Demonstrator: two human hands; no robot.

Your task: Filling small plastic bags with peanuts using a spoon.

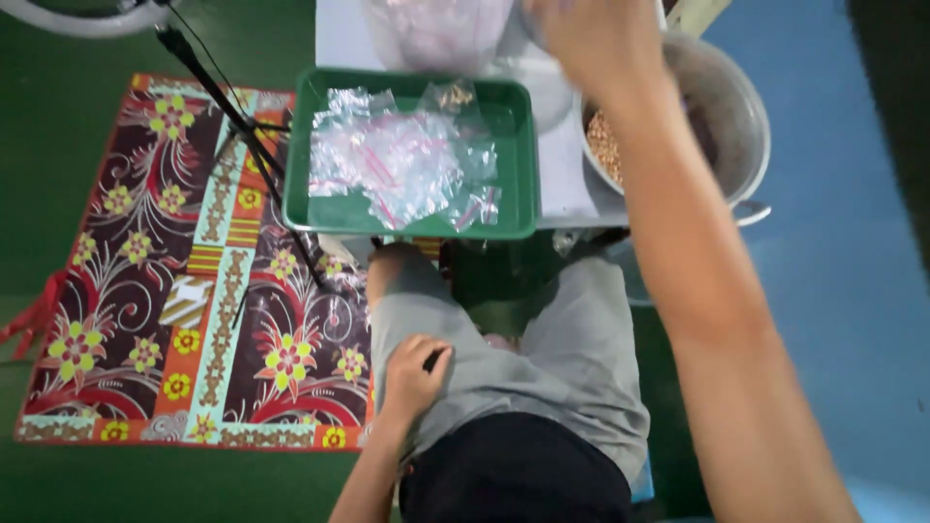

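Landmark: green tray (412, 221), on the front edge of a white table (567, 184), above the knees.
Bags: small clear plastic bags (402, 160) with pink strips, heaped loose in the tray, mostly toward its left and middle.
Large bag: clear, pinkish plastic bag (436, 29), behind the tray on the table.
Pot: round metal pot (731, 107), right of the tray, brown grains (604, 145) inside.
Right hand (586, 39): stretched out behind the tray's right corner, over the pot's rim; blurred, grip impossible to tell.
Left hand (415, 373): curled loosely on the grey shorts (572, 358), below the tray, holding nothing visible.
Mat: flowered, red and dark mat (189, 281), left of the tray, tripod legs (242, 136) across it.
Open room: green floor (58, 145) beyond the mat; blue floor (843, 271) right of the pot.
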